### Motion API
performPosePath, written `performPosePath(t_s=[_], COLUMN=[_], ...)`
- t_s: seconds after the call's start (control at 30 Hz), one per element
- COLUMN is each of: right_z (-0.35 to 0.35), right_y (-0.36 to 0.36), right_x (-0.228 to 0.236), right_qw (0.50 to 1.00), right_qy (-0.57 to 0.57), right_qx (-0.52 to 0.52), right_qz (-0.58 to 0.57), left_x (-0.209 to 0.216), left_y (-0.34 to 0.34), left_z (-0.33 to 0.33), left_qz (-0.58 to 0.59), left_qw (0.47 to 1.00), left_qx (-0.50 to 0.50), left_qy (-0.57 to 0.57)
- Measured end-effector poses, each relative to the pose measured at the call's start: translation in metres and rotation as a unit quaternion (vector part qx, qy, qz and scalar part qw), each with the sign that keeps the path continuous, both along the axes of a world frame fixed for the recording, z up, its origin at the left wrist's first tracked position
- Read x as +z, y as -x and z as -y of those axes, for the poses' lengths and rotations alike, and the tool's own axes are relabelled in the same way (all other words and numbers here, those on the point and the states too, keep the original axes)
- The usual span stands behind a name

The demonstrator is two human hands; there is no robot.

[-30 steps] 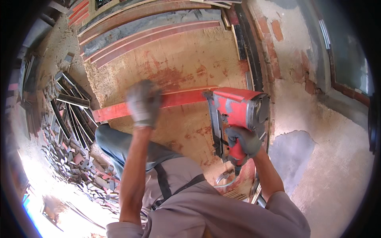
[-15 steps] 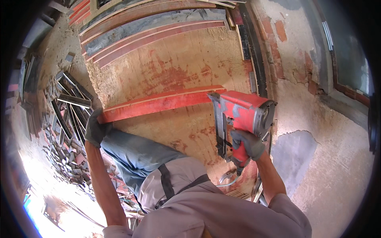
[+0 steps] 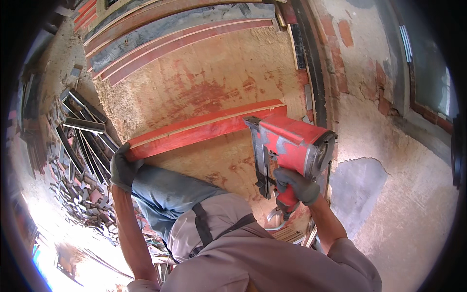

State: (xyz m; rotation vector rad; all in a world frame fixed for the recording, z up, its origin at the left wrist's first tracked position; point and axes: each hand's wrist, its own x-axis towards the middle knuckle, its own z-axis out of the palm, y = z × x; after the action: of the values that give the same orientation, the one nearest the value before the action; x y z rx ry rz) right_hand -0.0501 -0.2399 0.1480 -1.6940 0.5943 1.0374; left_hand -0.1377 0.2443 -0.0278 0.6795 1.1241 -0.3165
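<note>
My gloved left hand (image 3: 123, 168) grips the left end of a red wooden board (image 3: 204, 130), fingers wrapped round it. The board lies across the plywood work surface (image 3: 170, 85), and a second red strip runs along its far edge with a pale line between them. In my gloved right hand (image 3: 297, 185) is a red pneumatic nail gun (image 3: 294, 138), held by its handle. Its nose is at the board near the right end; whether it touches cannot be made out. A pale air hose (image 3: 278, 227) leaves the bottom of the handle.
Stacked red and grey boards (image 3: 182, 36) lie along the far side of the surface. A heap of wood offcuts (image 3: 90, 197) and dark strips (image 3: 85, 124) covers the floor at left. A plastered wall (image 3: 389, 194) with a window (image 3: 435, 73) stands close at right.
The nail gun has shifted slightly left along the board and tilted a little. My left hand and the board's left end have moved slightly right and nearer to me.
</note>
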Motion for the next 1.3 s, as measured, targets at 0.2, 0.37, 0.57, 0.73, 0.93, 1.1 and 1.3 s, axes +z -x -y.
performPosePath(t_s=[0.2, 0.37, 0.57, 0.73, 0.93, 1.1, 1.3], right_z=[0.012, 0.013, 0.011, 0.005, -0.015, -0.022, -0.02], right_y=[0.009, 0.009, 0.012, 0.018, 0.019, 0.015, 0.019], right_x=[-0.024, -0.023, -0.017, -0.03, -0.035, -0.028, -0.03], right_qw=[0.999, 0.994, 0.996, 0.998, 0.99, 0.982, 0.99], right_qy=[0.0, 0.022, 0.004, -0.007, -0.013, 0.022, 0.013], right_qx=[0.029, 0.071, 0.053, 0.057, 0.1, 0.134, 0.105], right_qz=[0.042, 0.083, 0.068, 0.036, 0.099, 0.13, 0.098], left_x=[0.009, 0.004, 0.001, -0.007, 0.003, 0.01, -0.005], left_y=[-0.005, -0.001, -0.001, 0.011, 0.006, 0.006, 0.027], left_z=[0.008, 0.007, 0.015, 0.021, 0.029, 0.032, 0.03], left_qz=[-0.007, -0.009, -0.038, -0.041, -0.069, -0.076, 0.12], left_qw=[1.0, 0.999, 0.997, 0.992, 0.99, 0.987, 0.914], left_qx=[-0.005, 0.002, 0.016, 0.005, 0.01, 0.023, -0.159], left_qy=[-0.026, -0.038, -0.061, -0.119, -0.123, -0.143, -0.354])
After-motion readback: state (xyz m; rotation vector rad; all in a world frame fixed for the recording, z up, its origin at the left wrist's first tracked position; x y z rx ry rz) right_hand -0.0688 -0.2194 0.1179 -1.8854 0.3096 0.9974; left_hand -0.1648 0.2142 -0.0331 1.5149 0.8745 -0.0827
